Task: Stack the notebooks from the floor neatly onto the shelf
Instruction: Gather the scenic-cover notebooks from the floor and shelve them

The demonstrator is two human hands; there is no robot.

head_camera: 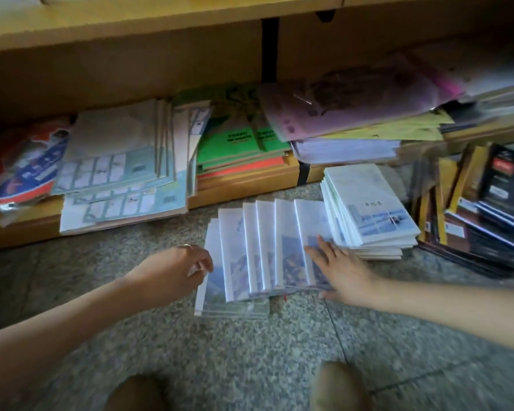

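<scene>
Speckled stone floor (250, 351) under you, and your left hand (187, 268) has its fingers curled in, pinching the left edge of the fanned notebooks (235, 232), while your right hand (344, 271) lies flat with fingers spread on the rightmost cover of that fan. Just beyond your right fingertips, a stack of white notebooks (368, 215) sits on the floor, touching the fan. Farther back, the wooden shelf (244, 185) holds green notebooks (241, 143) and other piles.
</scene>
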